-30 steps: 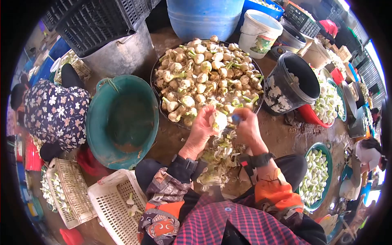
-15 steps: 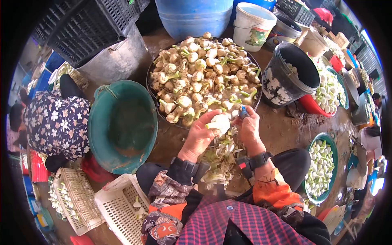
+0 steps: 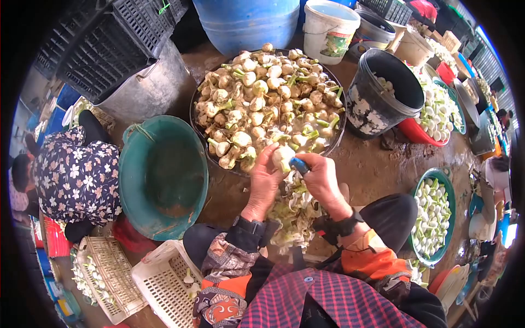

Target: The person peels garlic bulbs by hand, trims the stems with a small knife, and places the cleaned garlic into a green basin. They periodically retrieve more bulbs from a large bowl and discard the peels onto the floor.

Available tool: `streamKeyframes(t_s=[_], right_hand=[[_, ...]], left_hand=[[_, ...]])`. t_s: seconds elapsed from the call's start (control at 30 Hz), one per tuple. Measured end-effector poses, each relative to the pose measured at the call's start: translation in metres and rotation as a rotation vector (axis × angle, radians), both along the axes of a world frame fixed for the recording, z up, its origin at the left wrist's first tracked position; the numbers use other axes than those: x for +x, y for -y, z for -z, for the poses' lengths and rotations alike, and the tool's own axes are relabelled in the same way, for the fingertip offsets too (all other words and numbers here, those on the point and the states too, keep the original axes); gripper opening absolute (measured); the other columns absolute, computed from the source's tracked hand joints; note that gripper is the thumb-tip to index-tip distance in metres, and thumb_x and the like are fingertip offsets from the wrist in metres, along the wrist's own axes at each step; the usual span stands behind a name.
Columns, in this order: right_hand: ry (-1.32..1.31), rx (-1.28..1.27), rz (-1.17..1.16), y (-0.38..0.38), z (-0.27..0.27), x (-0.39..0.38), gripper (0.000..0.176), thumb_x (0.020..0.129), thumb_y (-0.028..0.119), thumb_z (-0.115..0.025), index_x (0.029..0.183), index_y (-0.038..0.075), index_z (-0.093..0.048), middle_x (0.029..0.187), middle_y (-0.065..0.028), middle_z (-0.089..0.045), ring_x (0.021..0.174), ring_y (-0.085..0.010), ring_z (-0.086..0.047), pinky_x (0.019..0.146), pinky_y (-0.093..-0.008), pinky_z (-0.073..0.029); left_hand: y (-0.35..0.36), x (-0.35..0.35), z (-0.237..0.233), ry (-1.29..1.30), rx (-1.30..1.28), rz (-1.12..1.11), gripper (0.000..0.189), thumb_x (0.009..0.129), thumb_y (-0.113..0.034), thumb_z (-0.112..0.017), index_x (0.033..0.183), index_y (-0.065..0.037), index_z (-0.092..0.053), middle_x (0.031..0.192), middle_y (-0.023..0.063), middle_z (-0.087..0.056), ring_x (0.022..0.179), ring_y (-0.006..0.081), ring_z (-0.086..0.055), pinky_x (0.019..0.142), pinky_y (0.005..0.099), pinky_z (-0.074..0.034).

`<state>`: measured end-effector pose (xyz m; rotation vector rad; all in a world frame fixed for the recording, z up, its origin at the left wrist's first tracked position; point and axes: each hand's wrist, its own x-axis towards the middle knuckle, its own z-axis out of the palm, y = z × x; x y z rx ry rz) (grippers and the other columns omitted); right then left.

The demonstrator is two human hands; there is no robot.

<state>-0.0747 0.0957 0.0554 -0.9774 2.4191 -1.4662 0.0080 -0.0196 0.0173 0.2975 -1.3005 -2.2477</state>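
Observation:
My left hand [image 3: 264, 183] is closed around a whitish garlic bulb [image 3: 284, 157], just over the near rim of a wide round pan [image 3: 192, 128]. My right hand [image 3: 322, 177] grips a blue-handled knife [image 3: 298, 165] right against that bulb; the blade is mostly hidden. Muddy, unpeeled garlic bulbs [image 3: 257, 104] with short green stems fill the pan, and some water shows among them. Below my hands, between my legs, lies a heap of stripped peelings [image 3: 295, 218].
An empty-looking green tub [image 3: 128, 180] and white crate [image 3: 150, 273] stand at left, near a person in a flowered top [image 3: 76, 169]. At right are a black bucket [image 3: 361, 82] and a green basin [image 3: 449, 229] of peeled bulbs. A blue barrel [image 3: 240, 24] stands behind.
My right hand has moved left and turned, bringing the blue handle against the bulb. The bulb now sits more upright in my left hand. The whole view has shifted slightly.

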Motion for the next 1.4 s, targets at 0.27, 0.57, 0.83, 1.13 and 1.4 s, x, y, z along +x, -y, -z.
streamKeyframes(t_s=[0.27, 0.57, 0.83, 1.13, 1.4], right_hand=[[-0.149, 0.198, 0.106, 0.014, 0.002, -0.002, 0.013, 0.068, 0.005, -0.055, 0.081, 0.001, -0.055, 0.079, -0.0207, -0.059, 0.077, -0.0396, -0.058, 0.068, -0.045, -0.045], [0.369, -0.093, -0.307, -0.02, -0.011, -0.033, 0.049, 0.069, -0.01, -0.052, 0.116, 0.003, -0.056, 0.106, -0.0161, -0.062, 0.095, -0.0333, -0.06, 0.085, -0.0308, -0.046], [-0.528, 0.013, -0.282, -0.01, -0.017, -0.012, 0.037, 0.06, -0.002, -0.062, 0.095, 0.004, -0.057, 0.088, -0.0128, -0.062, 0.08, -0.0327, -0.06, 0.067, -0.0388, -0.049], [0.588, -0.358, 0.095, -0.005, 0.018, -0.037, 0.015, 0.078, -0.003, -0.046, 0.089, -0.001, -0.056, 0.076, -0.0125, -0.06, 0.065, -0.0234, -0.06, 0.059, -0.0358, -0.05], [0.066, 0.268, -0.374, -0.032, 0.096, -0.017, 0.047, 0.065, -0.01, -0.051, 0.11, 0.0, -0.058, 0.097, -0.0121, -0.065, 0.088, -0.0215, -0.061, 0.078, -0.0341, -0.049]], left_hand=[[0.011, 0.004, -0.01, 0.048, 0.047, 0.102, 0.059, 0.076, 0.0, -0.069, 0.129, -0.004, -0.043, 0.114, 0.0055, -0.056, 0.104, 0.0147, -0.055, 0.091, 0.028, -0.045], [0.007, 0.005, -0.011, 0.11, -0.021, 0.155, 0.051, 0.076, 0.014, -0.056, 0.123, -0.003, -0.046, 0.11, 0.0073, -0.057, 0.097, 0.0147, -0.059, 0.08, 0.0268, -0.052], [0.007, 0.008, -0.021, 0.108, 0.106, 0.212, 0.048, 0.075, 0.017, -0.049, 0.119, -0.001, -0.052, 0.11, 0.01, -0.058, 0.097, 0.0187, -0.059, 0.08, 0.0354, -0.056], [0.008, 0.006, -0.01, -0.094, 0.165, 0.381, 0.069, 0.072, 0.003, -0.065, 0.135, -0.005, -0.037, 0.115, 0.0099, -0.056, 0.104, 0.0208, -0.056, 0.085, 0.04, -0.05], [0.013, 0.007, -0.011, -0.053, 0.295, 0.3, 0.056, 0.078, -0.002, -0.065, 0.129, -0.01, -0.045, 0.115, 0.0102, -0.056, 0.098, 0.0211, -0.059, 0.072, 0.0326, -0.052]])
